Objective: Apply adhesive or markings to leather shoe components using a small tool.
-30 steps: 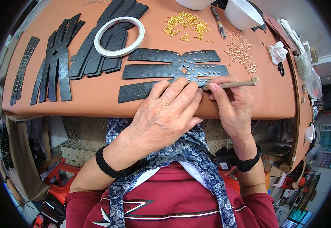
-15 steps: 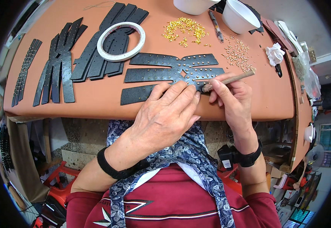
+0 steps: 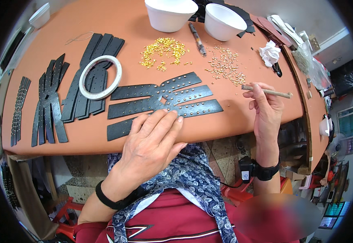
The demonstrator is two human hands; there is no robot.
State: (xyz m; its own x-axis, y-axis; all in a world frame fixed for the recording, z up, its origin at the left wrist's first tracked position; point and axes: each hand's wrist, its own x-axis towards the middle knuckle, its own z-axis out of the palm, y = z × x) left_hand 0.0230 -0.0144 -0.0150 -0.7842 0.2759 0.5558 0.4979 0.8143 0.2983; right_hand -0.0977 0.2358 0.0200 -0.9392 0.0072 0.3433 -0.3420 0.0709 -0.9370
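My left hand [image 3: 152, 133] rests with its fingers laid over the near edge of a black leather piece [image 3: 138, 109]. That piece is cut into several strips joined at a narrow middle, and it carries rows of small metal studs. My right hand [image 3: 267, 103] is closed on a thin grey-brown stick [image 3: 281, 93] with a slightly wider end, held off to the right, apart from the leather. Beyond the piece lie a scatter of small gold studs [image 3: 165, 52] and a looser scatter of copper-coloured studs [image 3: 226, 65].
To the left are a roll of white tape [image 3: 83, 86] on stacked black pieces [image 3: 99, 46], and studded pieces [image 3: 49, 101]. Two white bowls [image 3: 170, 18], a pen [image 3: 197, 39] and crumpled tissue [image 3: 269, 54] lie at the back of the brown table [image 3: 176, 148].
My right hand has lifted away from the leather piece to the right, and the stick now points the other way. My left hand stays on the leather. The whole view has shifted.
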